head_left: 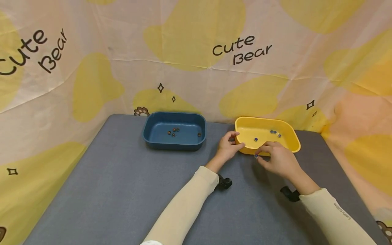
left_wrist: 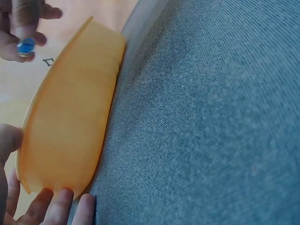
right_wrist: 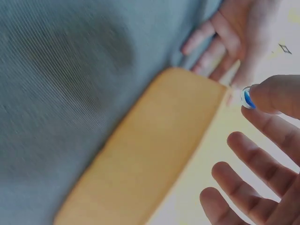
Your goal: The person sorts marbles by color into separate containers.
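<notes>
A yellow plastic bin [head_left: 267, 122] stands at the back right with several small blue marbles [head_left: 274, 132] on its floor. My left hand [head_left: 227, 147] grips its near left corner, thumb at the rim and fingers against the end wall, as the left wrist view shows. Just over the bin's front edge, my right hand [head_left: 280, 158] pinches one blue glass marble [right_wrist: 247, 98] between thumb and index finger. The other right fingers are spread in the right wrist view. From the left wrist view, the pinched marble [left_wrist: 26, 46] appears beyond the bin's rim.
A dark blue bin [head_left: 174, 147] sits to the left, holding several small brownish marbles [head_left: 174, 132]. Both bins rest on a grey cloth-covered table [head_left: 122, 190]. A printed fabric backdrop [head_left: 190, 41] rises right behind them and along the sides.
</notes>
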A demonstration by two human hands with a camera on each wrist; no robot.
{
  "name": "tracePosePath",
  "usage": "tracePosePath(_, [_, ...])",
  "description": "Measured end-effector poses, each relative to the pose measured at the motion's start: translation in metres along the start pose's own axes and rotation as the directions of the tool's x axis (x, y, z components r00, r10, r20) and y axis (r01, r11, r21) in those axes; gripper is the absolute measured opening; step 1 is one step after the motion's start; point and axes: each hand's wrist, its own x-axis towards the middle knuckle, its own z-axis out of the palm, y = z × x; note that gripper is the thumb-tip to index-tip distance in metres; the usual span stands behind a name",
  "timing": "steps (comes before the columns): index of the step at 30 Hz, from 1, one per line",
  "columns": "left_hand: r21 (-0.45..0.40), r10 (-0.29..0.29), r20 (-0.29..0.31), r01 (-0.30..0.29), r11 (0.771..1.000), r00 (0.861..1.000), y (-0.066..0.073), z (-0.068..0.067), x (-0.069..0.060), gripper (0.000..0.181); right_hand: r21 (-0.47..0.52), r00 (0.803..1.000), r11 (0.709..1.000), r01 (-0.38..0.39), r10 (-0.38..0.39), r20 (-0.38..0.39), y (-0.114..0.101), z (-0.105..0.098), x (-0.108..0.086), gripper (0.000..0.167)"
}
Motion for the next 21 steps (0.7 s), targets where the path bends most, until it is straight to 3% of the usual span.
tracePosePath(13, [-0.019, -0.008, 0.016, 0.008, 1.000, 1.000, 0.000, -0.001, 0.000, 0.042, 0.015, 0.996, 0.998, 0.054, -0.053, -0.073, 0.017, -0.021, 0.025, 0.009])
tracePosePath(21, [-0.007, 0.001, 0.014, -0.001, 1.000, 1.000, -0.001, -0.001, 0.001, 0.043, -0.014, 1.000, 1.000, -0.013, 0.013, -0.010, 0.032, -0.019, 0.038, 0.011])
